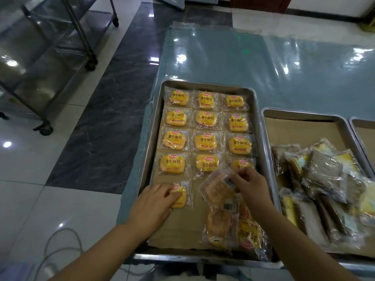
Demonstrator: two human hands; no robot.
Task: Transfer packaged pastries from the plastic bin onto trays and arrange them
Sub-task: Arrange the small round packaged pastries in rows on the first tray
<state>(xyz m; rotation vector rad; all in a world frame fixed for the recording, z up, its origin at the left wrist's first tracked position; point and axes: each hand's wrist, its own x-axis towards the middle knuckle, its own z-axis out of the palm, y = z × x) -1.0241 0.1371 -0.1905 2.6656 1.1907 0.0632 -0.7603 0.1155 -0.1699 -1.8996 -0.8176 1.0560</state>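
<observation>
left hand (154, 201): fingers laid out nearly flat on top of a yellow packet (180, 197), pressing it down without gripping it.
right hand (251, 185): fingertips pinch the edge of a reversed packet (219, 188), which is lifted at a tilt with its barcode side up.
yellow packet: lies at the near left of the left tray (207, 84), starting a fifth row.
arranged packets (206, 141): twelve in four rows of three, fronts up, filling the far part of the tray; each is a clear crinkled wrapper with a yellow printed label.
loose heap (229, 228): unsorted packets piled in the tray's near right corner, partly under the right forearm.
liner (178, 230): flat brown sheet covering the tray bottom.
middle tray (304, 113): metal, just to the right, also lined, holding a jumble of darker packets (324, 173).
third tray (364, 120): only a corner shows, far right.
surface (263, 63): blue-green, under glossy clear film.
trolley (46, 63): steel, on castors, far left.
floor (101, 118): polished light and dark tiles.
</observation>
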